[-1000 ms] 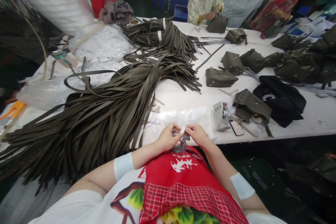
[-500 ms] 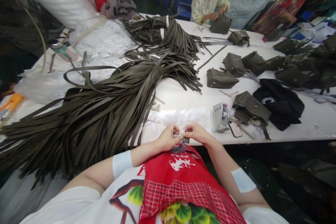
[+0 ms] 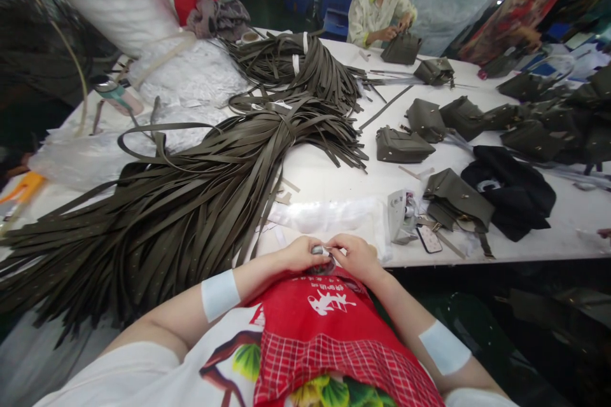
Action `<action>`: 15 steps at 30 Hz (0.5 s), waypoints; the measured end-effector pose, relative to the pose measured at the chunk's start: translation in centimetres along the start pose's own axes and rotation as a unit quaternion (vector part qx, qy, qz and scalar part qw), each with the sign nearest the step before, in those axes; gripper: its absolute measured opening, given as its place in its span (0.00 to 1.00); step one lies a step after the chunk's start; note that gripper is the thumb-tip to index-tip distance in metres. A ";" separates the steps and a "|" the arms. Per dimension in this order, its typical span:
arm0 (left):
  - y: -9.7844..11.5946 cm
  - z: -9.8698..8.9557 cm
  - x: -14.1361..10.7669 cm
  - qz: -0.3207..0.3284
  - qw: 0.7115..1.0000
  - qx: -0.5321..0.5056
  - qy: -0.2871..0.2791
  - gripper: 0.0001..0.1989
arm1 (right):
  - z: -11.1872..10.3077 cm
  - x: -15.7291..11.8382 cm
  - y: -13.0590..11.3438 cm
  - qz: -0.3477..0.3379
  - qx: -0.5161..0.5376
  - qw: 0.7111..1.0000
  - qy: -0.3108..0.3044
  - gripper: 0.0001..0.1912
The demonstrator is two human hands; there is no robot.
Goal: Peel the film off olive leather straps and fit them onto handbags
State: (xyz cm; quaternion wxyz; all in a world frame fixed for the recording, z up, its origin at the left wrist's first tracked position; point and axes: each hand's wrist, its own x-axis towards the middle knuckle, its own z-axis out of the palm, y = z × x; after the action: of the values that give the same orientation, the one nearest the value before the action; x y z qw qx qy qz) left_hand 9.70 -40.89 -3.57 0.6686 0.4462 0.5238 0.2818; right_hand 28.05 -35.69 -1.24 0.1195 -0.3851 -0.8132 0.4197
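My left hand (image 3: 301,254) is closed around a small grey-and-white piece (image 3: 321,250) at the table's near edge, just above the red apron (image 3: 329,299). Its exact kind is too small to make out. Close beside it, my right hand (image 3: 357,255) pinches at the same piece, thumb and fingertips together, hiding part of it. To the left lies a big bundle of dark olive straps (image 3: 191,203). Right of my hands are a small white box (image 3: 400,215), a phone (image 3: 429,240) and an olive handbag (image 3: 456,197) with its flap raised.
Several more olive bags (image 3: 424,119) stand along the right of the white table (image 3: 329,172). A black cloth (image 3: 510,191) lies among them. Clear plastic bags (image 3: 186,76) and a bottle (image 3: 117,94) sit at left. A person (image 3: 377,13) handles a bag across the table.
My right hand has turned and moved slightly down and right, its fingers now more folded over the small piece. My left hand has shifted slightly, showing more of its back.
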 end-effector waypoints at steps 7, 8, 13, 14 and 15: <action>1.7 -0.1 1.9 0.002 0.992 -0.123 0.000 0.16 | -1.1 -1.3 0.4 -0.110 -0.049 0.990 0.068 0.18; 2.1 0.0 2.2 0.007 0.991 -0.137 0.000 0.16 | -1.3 -1.6 0.4 -0.119 -0.059 0.988 0.082 0.19; 4.1 1.1 3.3 0.019 0.984 -0.175 -0.024 0.19 | -2.1 -2.9 -0.1 -0.121 -0.082 0.978 0.148 0.21; 4.5 1.3 3.6 0.014 0.983 -0.179 -0.038 0.21 | -2.5 -3.1 0.1 -0.118 -0.073 0.978 0.154 0.21; 4.8 1.5 3.9 0.006 0.982 -0.183 -0.049 0.22 | -3.0 -3.3 0.7 -0.102 -0.057 0.980 0.163 0.20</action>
State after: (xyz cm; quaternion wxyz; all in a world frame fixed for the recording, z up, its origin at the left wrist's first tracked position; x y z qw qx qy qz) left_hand 12.73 -35.97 -0.92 0.7622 0.3330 0.4273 0.3544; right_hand 32.17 -36.09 0.47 0.2707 -0.3693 -0.8405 0.2897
